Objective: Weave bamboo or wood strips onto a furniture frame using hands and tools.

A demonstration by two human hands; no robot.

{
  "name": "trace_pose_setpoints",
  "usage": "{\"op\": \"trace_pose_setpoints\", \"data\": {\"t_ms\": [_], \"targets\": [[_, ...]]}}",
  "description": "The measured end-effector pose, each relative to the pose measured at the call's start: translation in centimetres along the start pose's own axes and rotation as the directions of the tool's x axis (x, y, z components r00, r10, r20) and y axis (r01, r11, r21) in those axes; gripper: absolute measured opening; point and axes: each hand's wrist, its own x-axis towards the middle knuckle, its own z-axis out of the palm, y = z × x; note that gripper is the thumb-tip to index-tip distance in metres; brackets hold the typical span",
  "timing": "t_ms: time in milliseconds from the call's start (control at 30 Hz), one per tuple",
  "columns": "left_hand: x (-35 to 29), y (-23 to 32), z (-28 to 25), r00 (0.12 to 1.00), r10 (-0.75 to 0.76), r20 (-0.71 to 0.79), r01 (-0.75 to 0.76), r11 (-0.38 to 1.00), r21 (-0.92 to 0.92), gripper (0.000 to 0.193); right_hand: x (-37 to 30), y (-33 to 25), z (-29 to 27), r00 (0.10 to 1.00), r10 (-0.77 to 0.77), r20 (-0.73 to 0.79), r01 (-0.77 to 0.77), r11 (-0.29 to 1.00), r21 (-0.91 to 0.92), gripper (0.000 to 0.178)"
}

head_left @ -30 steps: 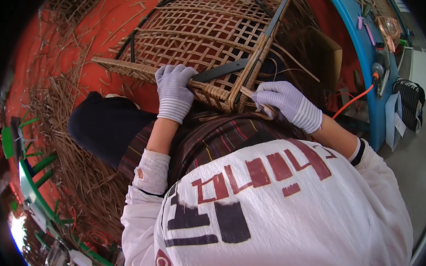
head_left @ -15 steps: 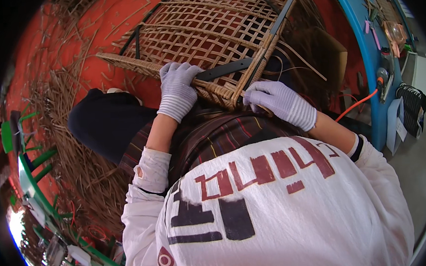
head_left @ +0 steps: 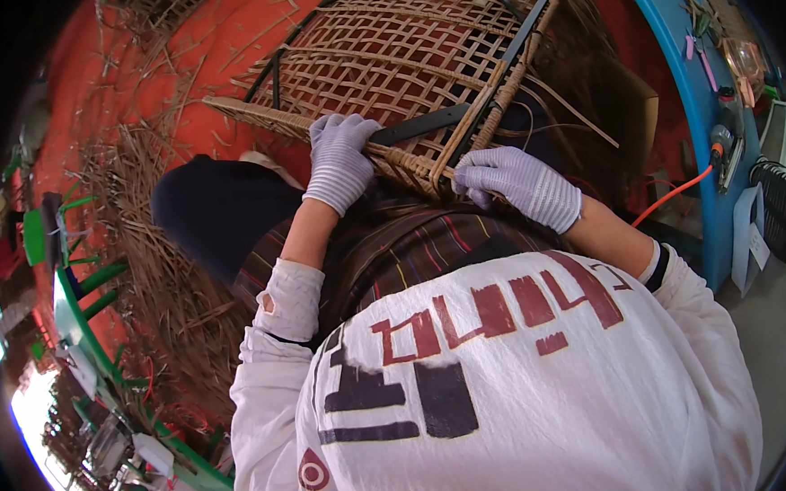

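A woven rattan panel on a frame (head_left: 391, 61), its open lattice bound along the edges, leans up from my lap, one corner pointing toward me. My left hand (head_left: 343, 163), in a pale striped knit glove, wraps over its near edge, beside a flat dark strip (head_left: 426, 124) crossing that corner. At the corner's right side is my gloved right hand (head_left: 520, 184), its thumb and fingers pinched together; what lies between them is hidden. A loose rattan strand (head_left: 574, 113) sticks out to the right above this hand. The panel's lower edge is partly hidden behind my hands.
Cut rattan strips (head_left: 165, 277) lie heaped on the red floor (head_left: 221, 76) at left. A blue table (head_left: 681, 75) on the right bears a power tool (head_left: 723, 131) with an orange hose (head_left: 673, 194). Green-framed furniture (head_left: 103, 362) stands at lower left.
The whole view has shifted slightly, so the panel and floor appear a little farther right and lower. Both hands keep their places on the panel; my right fingers have moved only slightly.
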Motion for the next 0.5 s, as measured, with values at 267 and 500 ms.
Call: {"op": "trace_pose_setpoints", "data": {"t_ms": [267,500], "targets": [[-0.35,-0.15,0.55,1.000,-0.015,0.002,0.015,1.000,-0.021,0.028,0.70,-0.64,0.69,0.997,0.070,-0.008,-0.071,0.996,-0.054,0.026],[-0.70,0.10,0.81,0.998,-0.027,-0.064,0.025,0.999,-0.034,0.030,0.52,-0.33,0.01,0.997,0.079,0.010,-0.078,0.995,-0.056,0.025]]}}
